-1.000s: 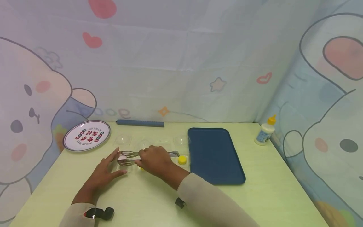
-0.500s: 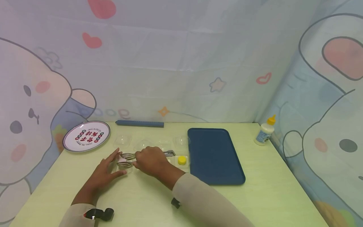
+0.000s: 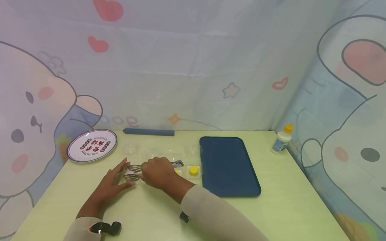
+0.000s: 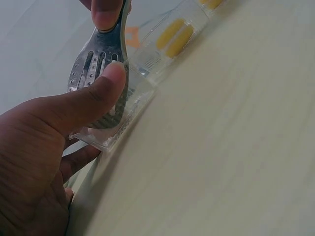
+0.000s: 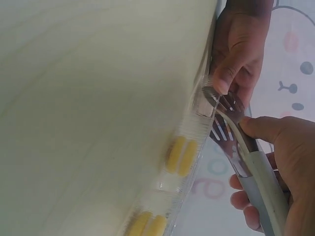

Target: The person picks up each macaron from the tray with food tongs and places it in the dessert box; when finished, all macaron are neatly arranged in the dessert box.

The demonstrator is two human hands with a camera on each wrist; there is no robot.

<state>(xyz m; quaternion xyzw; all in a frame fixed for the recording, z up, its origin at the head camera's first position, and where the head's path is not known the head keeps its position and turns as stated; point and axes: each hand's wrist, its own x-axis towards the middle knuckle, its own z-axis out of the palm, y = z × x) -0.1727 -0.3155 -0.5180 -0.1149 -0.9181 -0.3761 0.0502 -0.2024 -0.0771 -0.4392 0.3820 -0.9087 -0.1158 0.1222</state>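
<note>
A clear plastic macaron box (image 3: 199, 174) lies lengthwise on the table, its domed lid half (image 3: 131, 149) laid back behind it. Two yellow macarons (image 3: 193, 170) sit in its right-hand compartments. My right hand (image 3: 158, 173) grips metal tongs (image 3: 178, 163), whose slotted heads reach into the leftmost compartment. A pale pink piece (image 3: 130, 172) shows between those heads; the tongs partly cover it. My left hand (image 3: 110, 184) holds that end of the box, thumb on the near side and fingers on the far side. In the left wrist view, the thumb (image 4: 110, 81) overlaps the tong head.
A dark blue tray (image 3: 230, 167) lies just right of the box. A white plate with red lettering (image 3: 92, 146) stands at the back left. Along the back edge lies a blue-grey bar (image 3: 148, 132). A white bottle with a yellow nozzle (image 3: 281, 139) stands at the far right.
My right hand and the tongs have shifted slightly left and toward me, uncovering more of the second yellow macaron. The pink piece has moved lower between the tong heads. My left hand has stayed put.
</note>
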